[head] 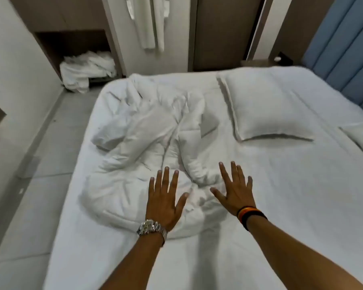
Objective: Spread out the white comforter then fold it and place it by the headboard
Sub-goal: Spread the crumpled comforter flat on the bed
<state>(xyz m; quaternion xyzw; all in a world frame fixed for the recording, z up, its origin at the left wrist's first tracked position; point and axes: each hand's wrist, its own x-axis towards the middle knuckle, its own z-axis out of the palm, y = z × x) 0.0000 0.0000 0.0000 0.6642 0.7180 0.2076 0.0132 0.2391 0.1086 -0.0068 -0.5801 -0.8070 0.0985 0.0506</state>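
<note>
The white comforter (pixel 147 130) lies crumpled in a heap on the left half of the bed (pixel 270 195). My left hand (pixel 165 203), with a metal watch on the wrist, is stretched out over the comforter's near edge, fingers spread and holding nothing. My right hand (pixel 235 189), with dark bands on the wrist, hovers with spread fingers over the comforter's near right part. The blue padded headboard (pixel 343 49) stands along the right side of the bed.
A white pillow (pixel 266 107) lies near the headboard, and part of a second pillow (pixel 362 139) shows at the right edge. A pile of white linen (pixel 86 70) sits in a wall niche at the back left. Grey tiled floor (pixel 40 164) runs along the left.
</note>
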